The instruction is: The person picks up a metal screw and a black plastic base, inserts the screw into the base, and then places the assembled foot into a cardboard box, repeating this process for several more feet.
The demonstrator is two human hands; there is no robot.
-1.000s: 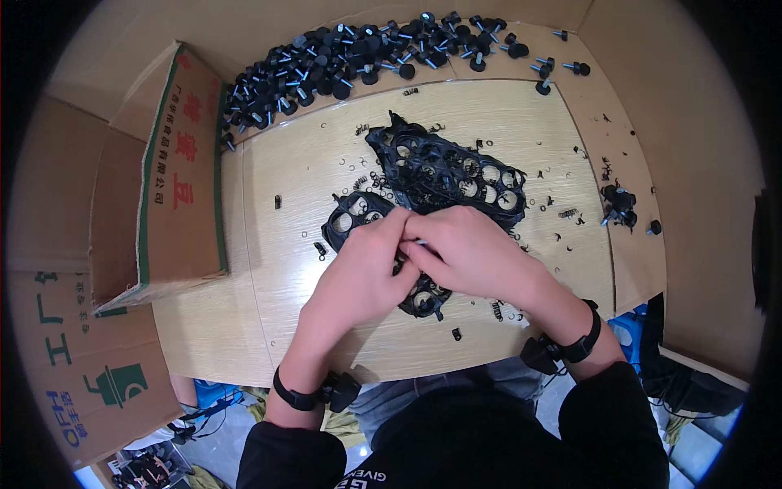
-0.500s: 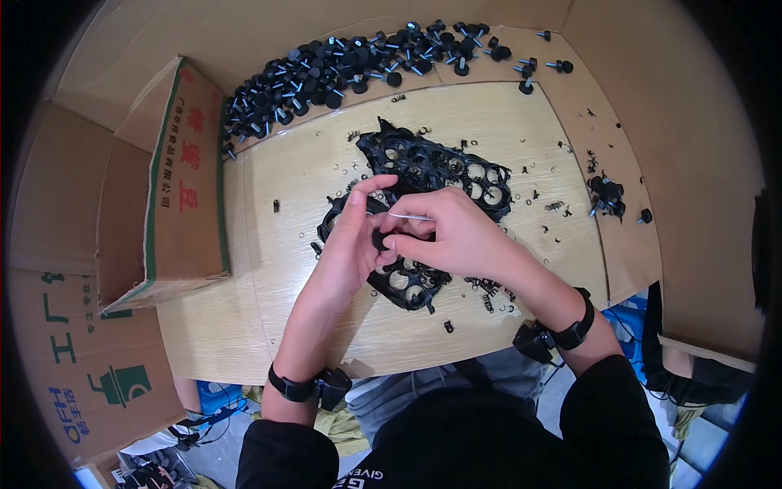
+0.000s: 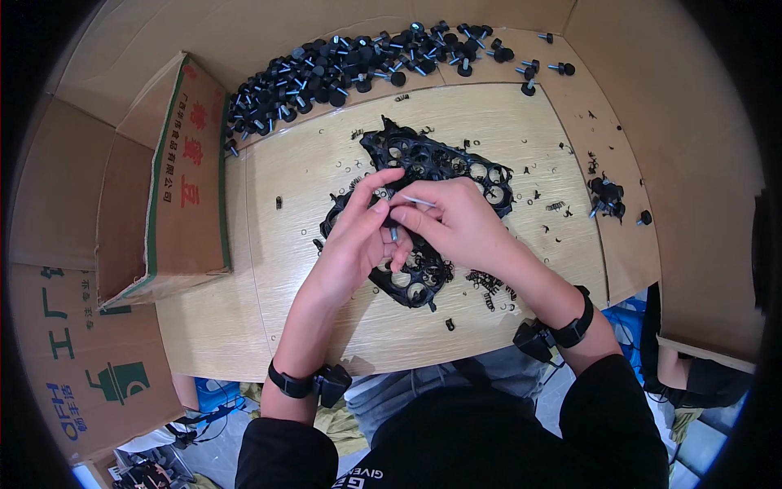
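Observation:
Between the fingertips of my left hand [image 3: 352,236] is a black-headed screw knob, its metal shank [image 3: 395,234] pointing down toward the palm. Its dark head is mostly covered by my fingers. My right hand [image 3: 460,218] meets it from the right, thumb and forefinger pinched at the head. A thin, pale metal blade or pick [image 3: 419,200] sticks out of the right hand's grip; the rest of it is hidden. Under both hands lie black moulded rubber sheets [image 3: 419,155] with rows of round holes.
Many black screw knobs [image 3: 326,73] are heaped along the table's far edge. Curled black trimmings [image 3: 486,282] and small rings dot the wooden tabletop [image 3: 318,342]. A small knob cluster [image 3: 607,194] sits on cardboard at right. A cardboard box [image 3: 191,171] stands at left; cardboard walls surround the table.
The knob has been turned in my left fingers, so its metal shank now shows. My right hand has shifted slightly up and left, with the thin tool tilted differently.

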